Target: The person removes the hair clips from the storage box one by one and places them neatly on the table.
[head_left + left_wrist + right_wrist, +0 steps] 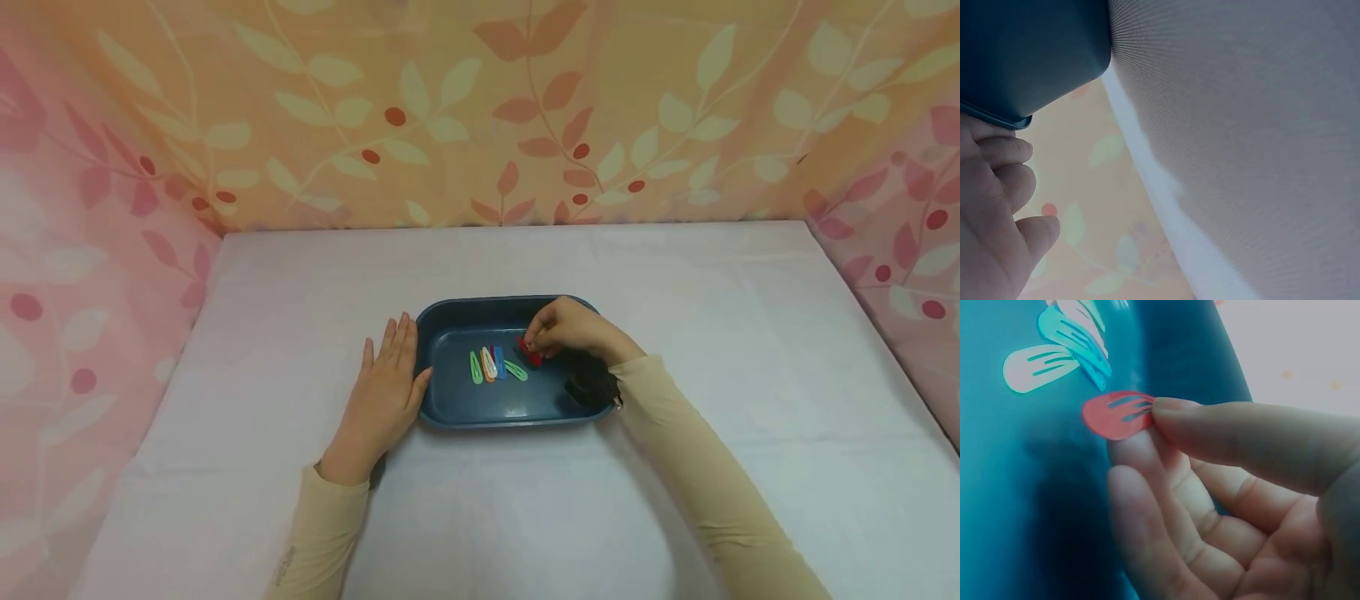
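My right hand (pixel 567 327) pinches a red snap hair clip (pixel 1116 415) between thumb and finger, over the right part of a dark blue tray (pixel 517 422). In the right wrist view the clip's rounded end points away from the fingertips. Several other hair clips lie in the middle of the tray: a green one (pixel 476 367) to the left, a blue one (pixel 500 362) among overlapping orange and white ones, and a second green one (pixel 516 370) lying aslant. My left hand (pixel 382 404) rests against the tray's left side with its fingers straight.
A white cloth (pixel 300 283) covers the table under the tray. Behind it hangs an orange leaf-patterned curtain (pixel 450 100), with pink curtains (pixel 82 292) at both sides. A black wrist device (pixel 591 385) under the right wrist covers the tray's right end.
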The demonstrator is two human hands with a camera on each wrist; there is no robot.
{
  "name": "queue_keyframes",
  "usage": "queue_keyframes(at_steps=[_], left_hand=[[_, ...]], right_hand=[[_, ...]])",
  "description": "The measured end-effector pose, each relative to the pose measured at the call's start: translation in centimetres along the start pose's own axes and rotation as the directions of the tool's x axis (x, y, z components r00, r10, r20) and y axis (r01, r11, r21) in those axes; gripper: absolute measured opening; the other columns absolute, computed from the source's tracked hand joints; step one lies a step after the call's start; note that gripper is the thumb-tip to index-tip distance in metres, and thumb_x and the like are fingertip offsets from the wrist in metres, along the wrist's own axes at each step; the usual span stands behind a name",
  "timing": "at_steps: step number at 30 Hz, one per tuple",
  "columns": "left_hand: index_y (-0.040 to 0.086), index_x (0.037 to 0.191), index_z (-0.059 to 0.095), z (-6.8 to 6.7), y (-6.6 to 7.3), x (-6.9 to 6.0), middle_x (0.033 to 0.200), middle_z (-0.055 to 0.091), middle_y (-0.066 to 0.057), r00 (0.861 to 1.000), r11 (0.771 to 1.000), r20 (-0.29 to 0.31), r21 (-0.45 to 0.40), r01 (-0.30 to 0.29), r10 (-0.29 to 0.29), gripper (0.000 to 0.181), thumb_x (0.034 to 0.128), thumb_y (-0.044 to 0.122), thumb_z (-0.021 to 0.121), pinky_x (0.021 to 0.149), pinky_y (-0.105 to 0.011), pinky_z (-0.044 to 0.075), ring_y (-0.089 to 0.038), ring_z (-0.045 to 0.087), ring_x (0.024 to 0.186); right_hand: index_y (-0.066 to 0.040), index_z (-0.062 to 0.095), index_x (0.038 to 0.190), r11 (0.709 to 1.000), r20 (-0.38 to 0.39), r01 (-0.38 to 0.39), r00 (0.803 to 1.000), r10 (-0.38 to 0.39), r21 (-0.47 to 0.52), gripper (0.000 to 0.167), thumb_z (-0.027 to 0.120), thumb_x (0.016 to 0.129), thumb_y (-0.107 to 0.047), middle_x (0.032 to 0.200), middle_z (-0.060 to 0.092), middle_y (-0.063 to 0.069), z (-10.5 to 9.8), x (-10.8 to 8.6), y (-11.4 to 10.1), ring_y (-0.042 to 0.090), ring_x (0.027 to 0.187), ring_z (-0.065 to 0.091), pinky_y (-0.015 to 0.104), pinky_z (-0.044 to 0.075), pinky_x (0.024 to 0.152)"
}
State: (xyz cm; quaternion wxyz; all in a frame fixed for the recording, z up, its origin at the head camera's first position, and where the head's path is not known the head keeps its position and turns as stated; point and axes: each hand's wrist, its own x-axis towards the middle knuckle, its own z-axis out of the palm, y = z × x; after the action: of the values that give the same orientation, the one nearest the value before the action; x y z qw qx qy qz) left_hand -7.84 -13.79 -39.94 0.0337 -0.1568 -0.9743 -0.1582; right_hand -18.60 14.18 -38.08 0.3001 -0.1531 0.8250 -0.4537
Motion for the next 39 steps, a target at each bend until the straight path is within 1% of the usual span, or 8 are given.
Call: queue_keyframes(at_steps=[7,17,23,28,34,39], left_hand=[[-0.008,0.146,0.019,0.0,0.1,0.0,0.155,0.011,-0.019,1.0,1.0,-0.018,-0.011,-0.007,0.007,0.065,0.0988,0.027,0.046,0.111,-0.055,0.008,-0.033,0.009,0.143],[-0.008,0.146,0.02,-0.1,0.1,0.1,0.155,0.012,-0.018,1.0,1.0,-0.03,0.002,-0.01,0.01,0.065,0.0989,0.027,0.046,0.111,-0.055,0.008,-0.033,0.01,0.143],[-0.008,0.146,0.02,-0.1,0.1,0.0,0.155,0.011,-0.018,1.0,1.0,-0.017,0.003,-0.002,0.002,0.065,0.0988,0.028,0.047,0.111,-0.056,0.008,-0.033,0.01,0.143],[-0.008,0.146,0.02,-0.1,0.2,0.0,0.155,0.012,-0.018,1.0,1.0,-0.015,0.005,0.003,-0.003,0.066,0.0984,0.029,0.048,0.111,-0.055,0.007,-0.033,0.01,0.143],[-0.008,0.146,0.02,-0.2,0.2,0.0,0.155,0.011,-0.018,1.0,1.0,-0.015,0.009,0.0,0.0,0.066,0.0986,0.029,0.047,0.111,-0.055,0.007,-0.032,0.009,0.143],[-0.008,0.146,0.019,-0.1,0.2,0.0,0.155,0.011,-0.018,1.0,1.0,-0.01,0.009,0.001,-0.001,0.066,0.0989,0.029,0.046,0.111,-0.055,0.007,-0.032,0.009,0.143]], right_hand=[[0.009,0.068,0.089,0.998,-0.003,0.041,0.999,-0.04,0.037,0.013,0.066,0.082,-0.002,0.078,0.067,0.009,-0.1,-0.2,0.0,0.016,0.062,0.061,0.032,0.055,0.063],[0.009,0.067,0.092,0.994,-0.047,0.088,0.995,-0.085,0.06,0.013,0.064,0.085,-0.002,0.081,0.068,0.013,-0.2,-1.3,-0.6,0.02,0.066,0.062,0.032,0.055,0.065],[0.011,0.067,0.094,0.992,-0.072,0.08,0.995,-0.074,0.094,0.015,0.063,0.086,-0.001,0.082,0.069,0.016,-0.5,-2.1,-0.7,0.024,0.068,0.064,0.032,0.055,0.067],[0.012,0.066,0.096,0.989,-0.097,0.088,0.992,-0.077,0.119,0.017,0.063,0.085,0.0,0.082,0.068,0.016,-0.8,-2.7,-0.7,0.023,0.067,0.063,0.03,0.055,0.066],[0.011,0.066,0.096,0.987,-0.125,0.101,0.988,-0.086,0.122,0.016,0.064,0.085,-0.001,0.08,0.068,0.012,-1.2,-3.2,-0.4,0.019,0.067,0.063,0.03,0.055,0.067],[0.008,0.068,0.094,0.988,-0.146,0.111,0.985,-0.094,0.109,0.015,0.066,0.085,-0.004,0.08,0.069,0.011,-1.5,-3.6,-0.2,0.021,0.068,0.064,0.032,0.055,0.068]])
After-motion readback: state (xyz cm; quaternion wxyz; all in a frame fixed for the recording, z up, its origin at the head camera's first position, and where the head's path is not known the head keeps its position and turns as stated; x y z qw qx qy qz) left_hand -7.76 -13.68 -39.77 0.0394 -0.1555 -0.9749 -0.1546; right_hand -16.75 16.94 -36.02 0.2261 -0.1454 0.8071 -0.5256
